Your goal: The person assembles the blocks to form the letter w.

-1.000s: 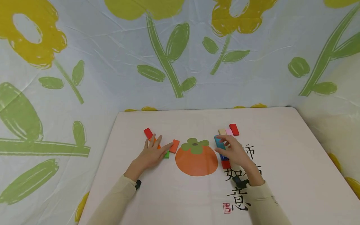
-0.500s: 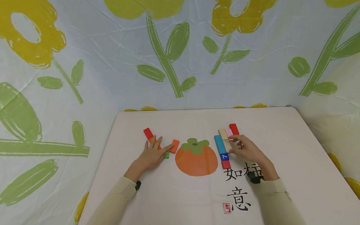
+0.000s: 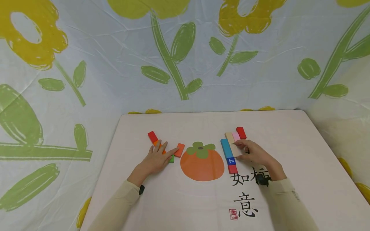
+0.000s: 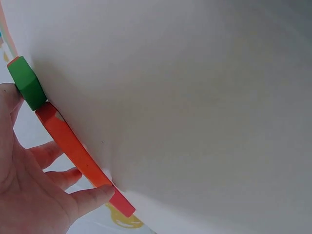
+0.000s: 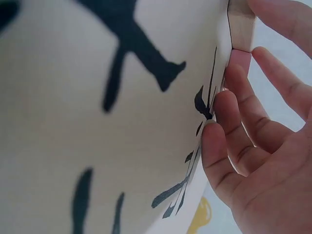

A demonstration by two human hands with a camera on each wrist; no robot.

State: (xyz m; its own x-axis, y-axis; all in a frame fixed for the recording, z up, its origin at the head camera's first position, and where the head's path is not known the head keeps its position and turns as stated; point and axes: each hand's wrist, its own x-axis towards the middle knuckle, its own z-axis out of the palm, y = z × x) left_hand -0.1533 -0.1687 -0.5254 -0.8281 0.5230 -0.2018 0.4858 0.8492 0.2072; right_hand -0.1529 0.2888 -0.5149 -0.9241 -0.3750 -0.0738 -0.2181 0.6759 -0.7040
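My right hand (image 3: pixel 258 157) pinches a pale wooden block (image 3: pixel 235 150) by its two ends, between thumb and index finger. That block lies flat against a light blue block (image 3: pixel 226 148) and touches a tan block (image 3: pixel 229 137). A pink block (image 3: pixel 236 136) sits beside the tan one. On the other side my left hand (image 3: pixel 153 162) has its fingers spread over a row of blocks. In the left wrist view its thumb touches a green block (image 4: pixel 28 84), and a fingertip rests on an orange block (image 4: pixel 75 148) near a red block (image 4: pixel 122 202).
An orange-red block (image 3: pixel 180 150) lies near the left index fingertip. Right of centre lie a dark blue block marked 7 (image 3: pixel 231 161) and two red blocks. The white tabletop (image 3: pixel 179 205) carries a printed persimmon (image 3: pixel 202 166) and black characters; a flowered cloth (image 3: pixel 115 48) hangs behind.
My right hand has moved right from above the light blue block to the pale wooden block, uncovering the blue blocks. The left hand has stayed in place.
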